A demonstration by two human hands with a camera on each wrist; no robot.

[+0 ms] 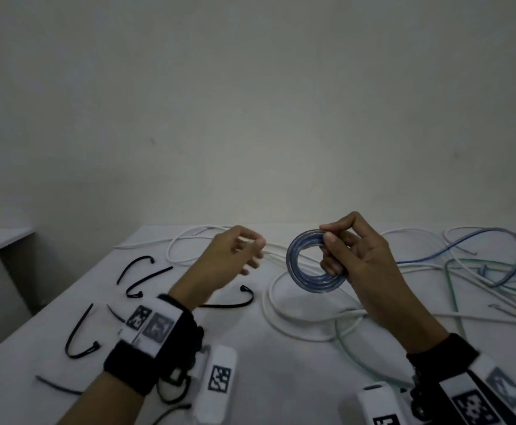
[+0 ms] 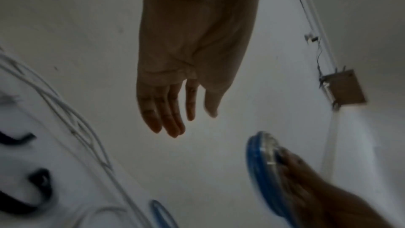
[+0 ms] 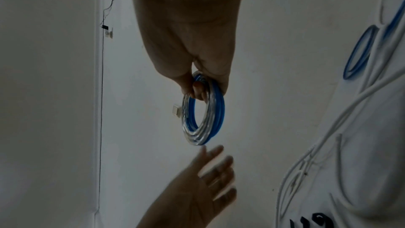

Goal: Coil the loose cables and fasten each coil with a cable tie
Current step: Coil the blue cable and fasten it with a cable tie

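A small blue-and-clear cable coil (image 1: 304, 265) hangs in the air above the table, and my right hand (image 1: 339, 243) pinches its right side between thumb and fingers. The right wrist view shows the same coil (image 3: 203, 110) gripped from above. My left hand (image 1: 244, 250) floats just left of the coil, empty, fingers relaxed and nearly straight (image 2: 173, 110); it does not touch the coil. Several black cable ties (image 1: 146, 277) lie on the white table (image 1: 281, 378) to the left, one (image 1: 235, 302) under my left forearm. Loose white cables (image 1: 296, 317) sprawl below the coil.
A blue cable (image 1: 480, 243) and a green cable (image 1: 453, 289) tangle with white ones at the right. The wall (image 1: 250, 118) rises right behind the table. The table's left edge (image 1: 75, 289) drops off beside a lower grey surface.
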